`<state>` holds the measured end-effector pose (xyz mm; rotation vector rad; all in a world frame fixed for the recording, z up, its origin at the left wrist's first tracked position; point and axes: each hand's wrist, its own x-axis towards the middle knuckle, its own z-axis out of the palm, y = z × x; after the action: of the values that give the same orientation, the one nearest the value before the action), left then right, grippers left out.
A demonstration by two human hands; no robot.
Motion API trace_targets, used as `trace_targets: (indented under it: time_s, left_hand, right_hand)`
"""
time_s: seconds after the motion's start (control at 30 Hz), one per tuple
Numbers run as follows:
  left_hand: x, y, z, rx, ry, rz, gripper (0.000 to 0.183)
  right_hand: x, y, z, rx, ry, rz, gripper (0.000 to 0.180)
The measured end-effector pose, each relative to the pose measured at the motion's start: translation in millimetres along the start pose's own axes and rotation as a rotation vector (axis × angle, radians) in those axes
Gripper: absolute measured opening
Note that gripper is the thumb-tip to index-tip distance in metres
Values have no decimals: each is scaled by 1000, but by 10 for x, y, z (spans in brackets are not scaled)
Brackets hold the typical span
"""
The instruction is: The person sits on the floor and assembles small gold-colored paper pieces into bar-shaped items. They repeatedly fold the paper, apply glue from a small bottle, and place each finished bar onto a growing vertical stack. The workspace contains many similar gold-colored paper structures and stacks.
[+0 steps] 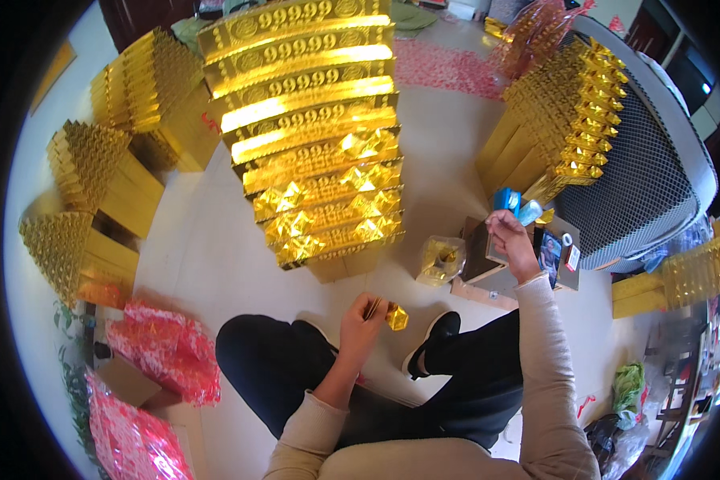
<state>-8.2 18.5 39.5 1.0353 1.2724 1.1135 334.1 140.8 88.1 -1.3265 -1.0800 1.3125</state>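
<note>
Between my knees, my left hand (363, 318) pinches a folded gold foil ornament (398, 317), its faceted end sticking out to the right. My right hand (509, 239) is raised over a small box-like stand (498, 277), its fingers curled in; whether anything is between the fingertips is too small to tell. Just beyond it are a blue object (506, 199) and a pale roll (530, 212). In front of me rises a tiered gold foil stack (312, 114), printed with numerals. Faceted foil pieces (366, 177) sit on its lower tiers, in a left and a right group.
Gold tiered stacks stand left (120, 180) and right (528, 120). A clear plastic tub (441, 260) with gold pieces sits beside the stand, which carries a phone (550, 257). A mesh-sided padded piece (630, 168) is at right. Red-and-white plastic bags (162, 348) lie left.
</note>
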Motion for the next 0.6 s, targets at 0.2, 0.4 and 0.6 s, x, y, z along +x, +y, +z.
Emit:
trace_targets:
  time_s: [0.2, 0.4, 0.6]
  left_hand:
    - [-29, 160, -67, 148, -42, 98, 14]
    - [-40, 169, -68, 261, -79, 165, 11]
    - [-28, 163, -59, 345, -89, 258, 11]
  right_hand:
    - [-595, -192, 934, -240, -611, -26, 57]
    - [-797, -199, 1229, -237, -809, 23, 70]
    - [-828, -207, 1250, -263, -831, 26, 70]
